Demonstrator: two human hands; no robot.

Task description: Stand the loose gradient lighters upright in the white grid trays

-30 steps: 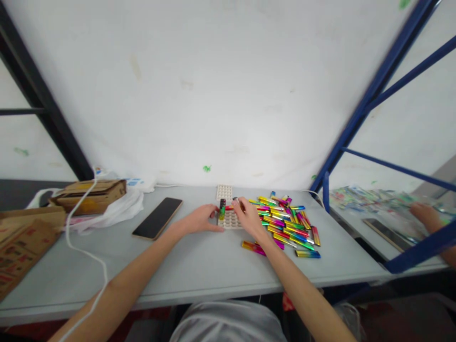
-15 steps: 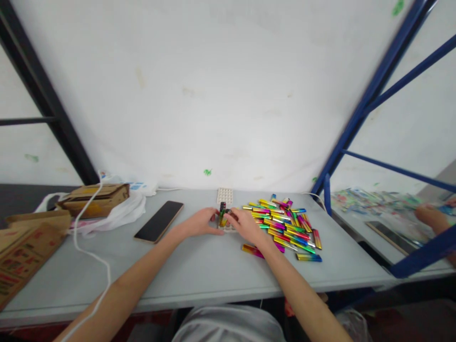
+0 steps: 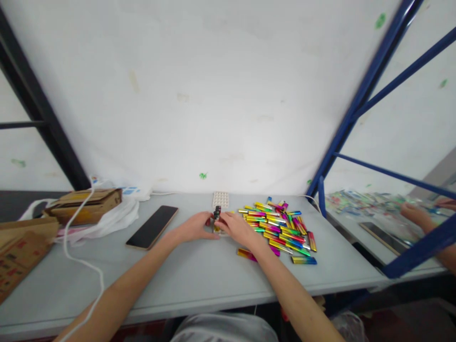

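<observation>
Midway along the grey desk, my left hand (image 3: 198,225) and my right hand (image 3: 235,226) meet over small upright lighters (image 3: 217,212) with black tops and shiny coloured bodies. My left hand's thumb and fingers are curled round their left side. From the right, my right hand's fingers press against them. My fingers cover most of the bodies, and I cannot tell how many there are. Behind my hands lies a white tray with rows of small holes (image 3: 221,199). Right of my right hand is a loose pile of shiny multicoloured lighter-shaped pieces (image 3: 274,225), lying flat.
A phone (image 3: 153,227) lies left of my hands. Farther left are cardboard boxes (image 3: 85,204), a white plastic bag (image 3: 121,216) and a white cable (image 3: 83,261) crossing my left forearm. A blue metal frame (image 3: 342,128) stands at right; beyond it, another person's hand (image 3: 415,213) shows.
The view has shifted slightly, so everything sits a little farther left. Two black tops that stood apart now appear close together between my fingers.
</observation>
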